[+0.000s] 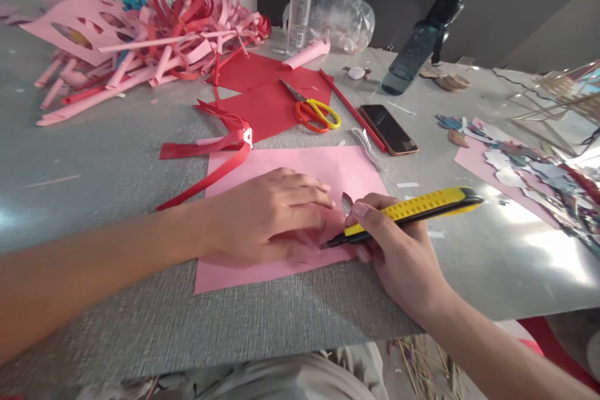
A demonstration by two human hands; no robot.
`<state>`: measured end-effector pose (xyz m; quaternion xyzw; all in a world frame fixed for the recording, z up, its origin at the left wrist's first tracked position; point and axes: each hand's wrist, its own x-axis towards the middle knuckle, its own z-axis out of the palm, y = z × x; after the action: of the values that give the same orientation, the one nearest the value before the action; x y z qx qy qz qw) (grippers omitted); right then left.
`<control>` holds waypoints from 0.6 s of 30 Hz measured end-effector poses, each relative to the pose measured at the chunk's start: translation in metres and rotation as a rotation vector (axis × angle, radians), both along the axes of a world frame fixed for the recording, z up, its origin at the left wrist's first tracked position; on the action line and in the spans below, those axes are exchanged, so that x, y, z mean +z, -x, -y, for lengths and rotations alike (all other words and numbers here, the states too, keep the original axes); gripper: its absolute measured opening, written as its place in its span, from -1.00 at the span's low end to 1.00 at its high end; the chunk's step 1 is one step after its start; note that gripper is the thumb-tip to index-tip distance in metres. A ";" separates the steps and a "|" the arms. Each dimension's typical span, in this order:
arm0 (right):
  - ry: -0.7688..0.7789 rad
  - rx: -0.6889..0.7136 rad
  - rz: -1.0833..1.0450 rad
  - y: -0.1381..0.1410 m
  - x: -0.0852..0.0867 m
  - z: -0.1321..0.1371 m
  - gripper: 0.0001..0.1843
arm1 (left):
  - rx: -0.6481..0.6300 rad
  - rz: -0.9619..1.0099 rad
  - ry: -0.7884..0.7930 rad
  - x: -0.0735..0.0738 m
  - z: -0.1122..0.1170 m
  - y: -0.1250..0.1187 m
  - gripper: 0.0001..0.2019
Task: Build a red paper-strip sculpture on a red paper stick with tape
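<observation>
A sheet of pink paper lies flat near the table's front edge. My left hand rests on it, palm down with fingers stretched out. In my right hand is a yellow and black utility knife, gripped like a pen. Its tip touches the paper just right of my left fingers. A small leaf-shaped hole shows in the sheet beside my right fingers. Red paper strips, held together by a small white piece, overlap the sheet's upper left corner.
Behind the sheet lie red paper, scissors and a phone. Rolled and cut paper is heaped at back left. A clear bottle and a dark bottle stand at the back. Paper scraps cover the right side.
</observation>
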<state>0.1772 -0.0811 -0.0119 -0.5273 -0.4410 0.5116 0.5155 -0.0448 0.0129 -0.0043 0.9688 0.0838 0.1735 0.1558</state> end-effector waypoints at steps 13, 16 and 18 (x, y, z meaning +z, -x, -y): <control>0.006 0.073 0.099 -0.002 0.003 0.002 -0.66 | -0.011 -0.013 0.113 0.004 0.010 -0.002 -0.65; 0.000 0.113 0.126 -0.002 0.006 0.001 -0.67 | -0.003 -0.015 0.187 0.004 0.010 -0.004 -0.69; -0.010 0.121 0.142 -0.001 0.009 0.001 -0.69 | -0.001 -0.013 0.219 0.003 0.009 -0.005 -0.75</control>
<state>0.1784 -0.0818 -0.0031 -0.5319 -0.5102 0.5009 0.4538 -0.0395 0.0042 -0.0010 0.9470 0.1028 0.1571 0.2605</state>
